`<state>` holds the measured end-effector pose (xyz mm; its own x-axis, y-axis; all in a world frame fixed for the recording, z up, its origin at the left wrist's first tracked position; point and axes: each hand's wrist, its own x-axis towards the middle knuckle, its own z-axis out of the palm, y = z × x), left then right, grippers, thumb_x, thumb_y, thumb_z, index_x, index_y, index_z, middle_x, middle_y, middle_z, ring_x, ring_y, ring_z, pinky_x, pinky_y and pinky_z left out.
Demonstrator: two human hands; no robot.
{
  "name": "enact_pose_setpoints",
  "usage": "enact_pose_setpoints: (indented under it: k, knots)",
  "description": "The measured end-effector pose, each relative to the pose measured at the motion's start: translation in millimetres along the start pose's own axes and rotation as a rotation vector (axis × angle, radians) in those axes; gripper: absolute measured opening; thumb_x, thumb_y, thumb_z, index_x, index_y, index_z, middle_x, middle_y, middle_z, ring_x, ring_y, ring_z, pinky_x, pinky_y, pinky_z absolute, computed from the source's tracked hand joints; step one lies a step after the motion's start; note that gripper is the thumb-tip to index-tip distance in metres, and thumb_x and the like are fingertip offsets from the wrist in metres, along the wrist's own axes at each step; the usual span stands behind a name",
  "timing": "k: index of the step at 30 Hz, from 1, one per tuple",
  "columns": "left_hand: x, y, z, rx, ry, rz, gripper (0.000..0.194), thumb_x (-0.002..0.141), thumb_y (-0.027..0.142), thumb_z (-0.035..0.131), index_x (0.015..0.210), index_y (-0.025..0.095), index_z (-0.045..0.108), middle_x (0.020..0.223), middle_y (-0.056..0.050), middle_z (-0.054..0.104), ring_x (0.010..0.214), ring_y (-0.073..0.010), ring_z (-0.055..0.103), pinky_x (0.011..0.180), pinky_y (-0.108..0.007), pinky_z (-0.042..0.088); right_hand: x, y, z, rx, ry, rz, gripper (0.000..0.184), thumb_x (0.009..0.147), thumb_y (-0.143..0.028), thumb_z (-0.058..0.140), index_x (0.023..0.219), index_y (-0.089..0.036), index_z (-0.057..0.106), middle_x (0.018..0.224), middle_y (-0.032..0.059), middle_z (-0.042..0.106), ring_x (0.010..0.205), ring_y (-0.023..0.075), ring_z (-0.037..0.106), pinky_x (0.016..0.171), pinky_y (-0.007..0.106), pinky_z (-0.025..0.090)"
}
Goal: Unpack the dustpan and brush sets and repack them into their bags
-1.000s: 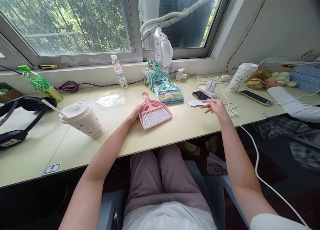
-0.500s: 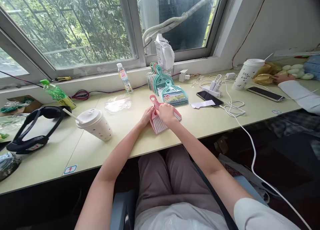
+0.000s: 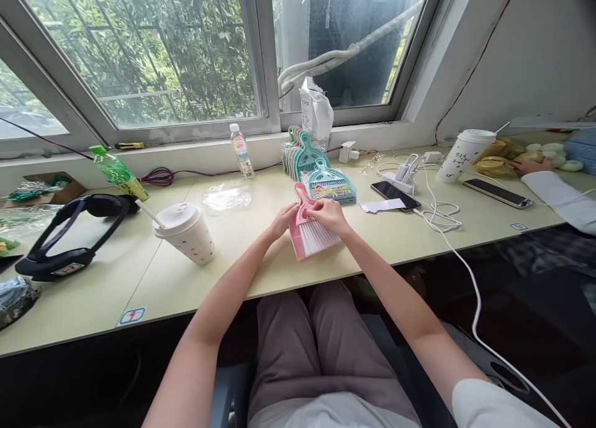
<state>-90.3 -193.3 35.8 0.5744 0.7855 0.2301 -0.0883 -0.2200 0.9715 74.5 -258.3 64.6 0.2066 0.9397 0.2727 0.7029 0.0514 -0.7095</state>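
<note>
A small pink dustpan [image 3: 297, 243] lies on the table in front of me, with a matching brush [image 3: 318, 236] lying in it, its white bristles facing me. My left hand [image 3: 282, 222] is closed on the left side of the dustpan near its handle. From the right, my right hand [image 3: 330, 215] pinches the brush around its handle, covering part of it. Just behind stands a stack of teal dustpan-and-brush sets [image 3: 331, 184], with more sets in several colours [image 3: 305, 151] upright against the wall.
To the left are a lidded paper cup [image 3: 189, 235], a clear plastic wrapper [image 3: 226, 197], a black headset [image 3: 53, 269] and a green bottle [image 3: 118, 172]. On the right lie a phone [image 3: 395, 195], white cables [image 3: 437, 215] and another cup [image 3: 463, 156]. Another person's hand [image 3: 532, 166] rests at far right.
My right hand has gone from a fist over the handle to a pinch at its right. More of the brush's bristles now show across the dustpan. The camera view has shifted slightly.
</note>
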Motion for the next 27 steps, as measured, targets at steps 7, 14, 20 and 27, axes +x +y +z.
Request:
enact_pose_setpoints:
  k: [7, 14, 20, 27]
  knots:
    - [-3.0, 8.1, 8.3, 0.065, -0.108, 0.029, 0.04, 0.09, 0.053, 0.056, 0.096, 0.014, 0.067, 0.1, -0.007, 0.072, 0.097, -0.0228, 0.065, 0.089, -0.032, 0.05, -11.4, 10.2, -6.0, 0.144, 0.032, 0.055, 0.017, 0.07, -0.035, 0.071, 0.062, -0.021, 0.068, 0.071, 0.0003, 0.071, 0.074, 0.0176, 0.065, 0.071, 0.028, 0.044]
    - [2.5, -3.5, 2.6, 0.072, -0.068, -0.004, 0.035, 0.091, 0.046, 0.051, 0.095, 0.014, 0.068, 0.106, -0.008, 0.073, 0.106, -0.0244, 0.064, 0.1, -0.035, 0.047, -12.4, 5.6, -1.0, -0.014, 0.053, 0.013, 0.022, 0.079, -0.039, 0.068, 0.069, -0.02, 0.072, 0.082, 0.0045, 0.075, 0.082, 0.0199, 0.068, 0.075, 0.029, 0.044]
    - [1.7, -24.2, 1.8, 0.038, 0.098, -0.036, 0.026, 0.092, 0.036, 0.048, 0.089, 0.015, 0.064, 0.1, -0.008, 0.072, 0.099, -0.0223, 0.064, 0.101, -0.036, 0.046, -1.8, -8.7, 6.1, -0.366, -0.125, -0.067, 0.032, 0.089, -0.04, 0.057, 0.072, -0.018, 0.071, 0.085, 0.0127, 0.075, 0.085, 0.0239, 0.068, 0.067, 0.029, 0.037]
    - [3.2, -15.6, -3.9, 0.109, 0.125, -0.026, 0.03, 0.097, 0.039, 0.048, 0.094, 0.015, 0.066, 0.106, -0.008, 0.072, 0.107, -0.0237, 0.064, 0.104, -0.036, 0.046, 11.6, -12.9, 14.2, -0.306, -0.091, -0.055, 0.027, 0.082, -0.04, 0.061, 0.071, -0.017, 0.07, 0.077, 0.0098, 0.074, 0.078, 0.0235, 0.067, 0.067, 0.03, 0.038]
